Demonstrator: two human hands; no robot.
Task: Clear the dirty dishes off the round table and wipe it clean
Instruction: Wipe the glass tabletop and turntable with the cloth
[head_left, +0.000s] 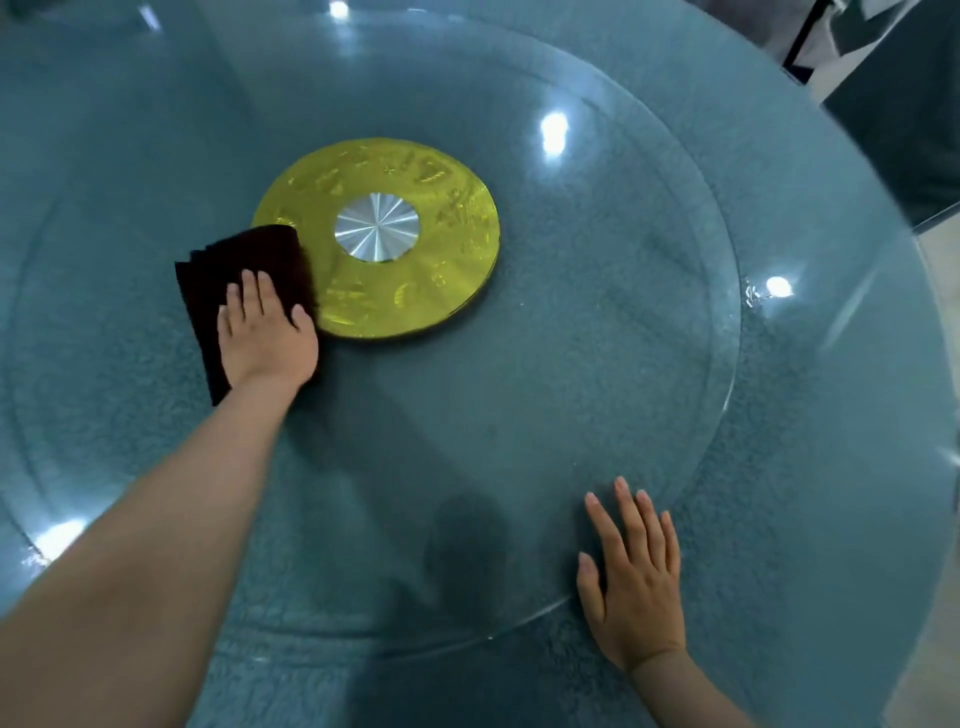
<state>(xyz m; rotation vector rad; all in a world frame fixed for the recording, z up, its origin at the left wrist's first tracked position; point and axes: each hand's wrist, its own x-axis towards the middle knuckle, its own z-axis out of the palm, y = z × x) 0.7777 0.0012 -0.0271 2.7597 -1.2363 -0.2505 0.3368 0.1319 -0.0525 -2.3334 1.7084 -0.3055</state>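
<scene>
Presently the dark folded cloth (244, 291), soft, light and apt to slide on slick glass, lies beside the gold hub (415, 249) under the flat-fingered left hand (265, 332), best controlled by palm pressure, while the right hand (634, 582) rests open, steadying the turntable (571, 364) on the worktop (831, 467).

Brown cloth (244, 270) — gold disc (431, 208) (embossed), teal table (805, 364).

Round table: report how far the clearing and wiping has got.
Done: no dishes show on the round table in this view. In hand: the left hand presses a dark cloth flat on the glass turntable, beside the gold hub, while the right hand rests flat at the turntable's near edge. Left: droplets glint at the right rim, so wiping there looks unfinished.
</scene>
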